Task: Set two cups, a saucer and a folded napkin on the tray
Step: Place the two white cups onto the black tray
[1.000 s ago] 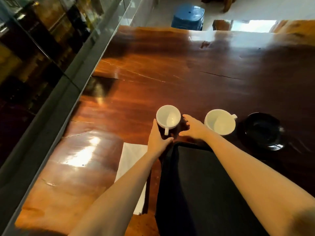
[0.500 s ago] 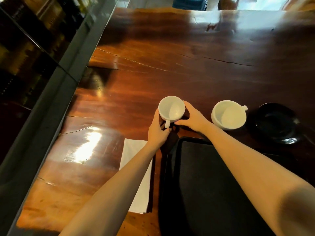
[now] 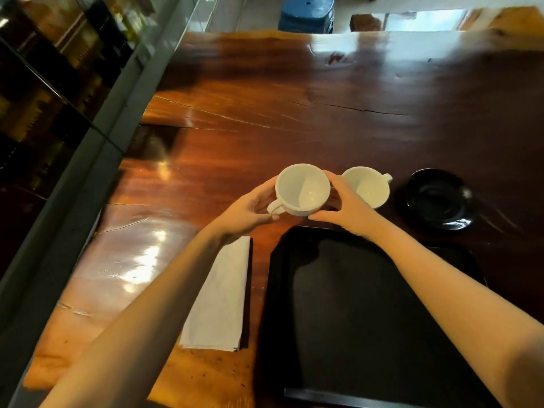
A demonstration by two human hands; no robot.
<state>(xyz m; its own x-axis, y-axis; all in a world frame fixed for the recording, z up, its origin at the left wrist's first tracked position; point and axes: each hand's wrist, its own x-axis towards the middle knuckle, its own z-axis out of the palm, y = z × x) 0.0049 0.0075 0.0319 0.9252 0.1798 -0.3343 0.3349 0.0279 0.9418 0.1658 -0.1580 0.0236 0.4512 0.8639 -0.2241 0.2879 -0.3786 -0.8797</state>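
Cup [image 3: 303, 189] gripped between left hand [image 3: 250, 207] and right hand [image 3: 344, 207], underside hidden.

The white cup [image 3: 303, 189], which stood on the table [image 3: 265, 113] a second ago, is now held between the left hand [image 3: 250, 209] and right hand [image 3: 343, 206], its handle turned toward the left hand.
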